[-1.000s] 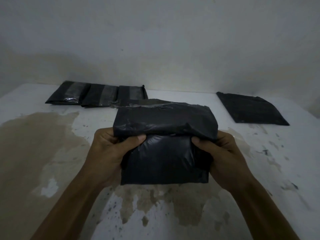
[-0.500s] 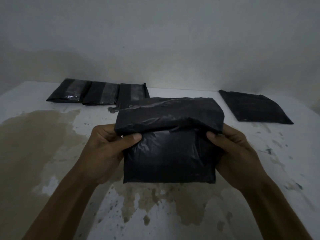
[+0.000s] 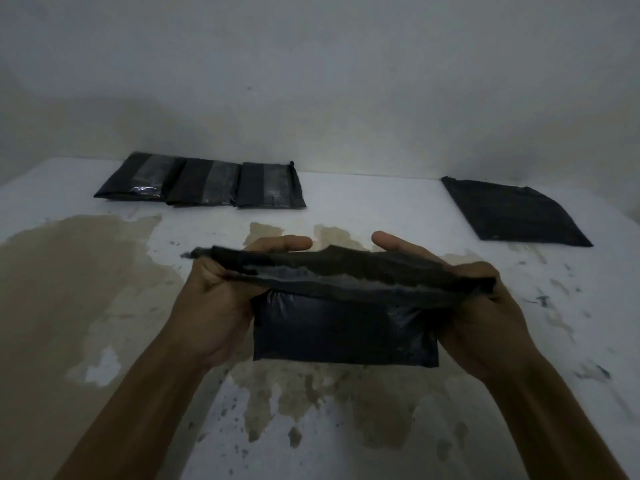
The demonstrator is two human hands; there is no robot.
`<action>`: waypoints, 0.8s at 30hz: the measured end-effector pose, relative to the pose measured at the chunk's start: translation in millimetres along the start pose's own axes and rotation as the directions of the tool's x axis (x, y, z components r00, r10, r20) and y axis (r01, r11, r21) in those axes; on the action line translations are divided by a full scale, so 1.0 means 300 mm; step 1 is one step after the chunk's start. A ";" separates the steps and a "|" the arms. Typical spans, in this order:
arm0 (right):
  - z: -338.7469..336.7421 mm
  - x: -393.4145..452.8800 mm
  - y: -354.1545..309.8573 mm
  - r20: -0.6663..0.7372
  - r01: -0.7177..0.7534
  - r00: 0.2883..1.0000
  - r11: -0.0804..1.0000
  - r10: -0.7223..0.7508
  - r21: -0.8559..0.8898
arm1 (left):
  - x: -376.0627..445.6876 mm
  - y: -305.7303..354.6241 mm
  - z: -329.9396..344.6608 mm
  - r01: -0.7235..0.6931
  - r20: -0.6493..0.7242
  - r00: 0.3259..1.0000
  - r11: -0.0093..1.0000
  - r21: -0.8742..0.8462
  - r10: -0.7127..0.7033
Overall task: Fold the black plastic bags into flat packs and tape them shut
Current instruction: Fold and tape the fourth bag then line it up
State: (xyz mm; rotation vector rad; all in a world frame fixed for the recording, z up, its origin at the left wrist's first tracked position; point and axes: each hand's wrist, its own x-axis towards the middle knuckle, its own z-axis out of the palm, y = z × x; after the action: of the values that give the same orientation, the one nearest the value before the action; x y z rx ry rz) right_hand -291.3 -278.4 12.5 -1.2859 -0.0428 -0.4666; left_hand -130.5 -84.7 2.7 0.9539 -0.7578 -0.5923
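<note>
I hold a black plastic bag above the table, in front of me. Its upper flap is turned over toward me, almost edge-on, and the lower part hangs flat below. My left hand grips the flap's left end, thumb on the near side and fingers behind. My right hand grips the right end the same way. Both index fingertips stick out above the flap. Three folded black packs with clear tape strips lie in a row at the back left. A flat black bag lies at the back right.
The white table has large brown stains where the paint is worn, at the left and under my hands. A plain wall stands right behind the table's far edge.
The bag's upper flap has come further down toward me, from standing broad to nearly edge-on. My hands have moved apart to the flap's ends, and the bag no longer hides the row of packs.
</note>
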 end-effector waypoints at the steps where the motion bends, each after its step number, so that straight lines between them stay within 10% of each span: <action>1: 0.001 0.000 0.000 0.018 0.002 1.000 1.000 -0.002 -0.026 | 0.001 -0.002 -0.003 -0.001 0.026 1.000 1.000 0.008 0.001; 7: -0.011 0.006 0.004 0.015 -0.052 0.999 0.998 0.052 -0.019 | 0.024 -0.041 -0.071 -0.196 0.115 0.977 0.970 0.143 0.181; 13: -0.040 0.006 -0.022 0.073 -0.199 0.980 0.849 0.187 0.490 | 0.016 -0.035 -0.080 -0.214 0.081 0.976 0.952 0.220 0.200; 19: 0.029 0.000 -0.003 -0.319 -0.304 0.910 0.950 0.266 -0.073 | 0.019 -0.045 -0.101 -0.206 0.179 0.972 0.916 0.344 0.151; 24: 0.047 -0.001 -0.004 -0.483 -0.315 0.838 0.948 0.253 -0.050 | 0.034 -0.053 -0.105 -0.264 0.253 0.951 0.894 0.362 0.178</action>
State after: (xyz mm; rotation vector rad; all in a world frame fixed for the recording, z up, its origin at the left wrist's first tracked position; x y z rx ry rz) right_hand -288.8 -265.5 17.5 -1.2460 0.5947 -0.5189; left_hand -101.4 -84.0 -19.5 1.1615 -1.1943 -0.3469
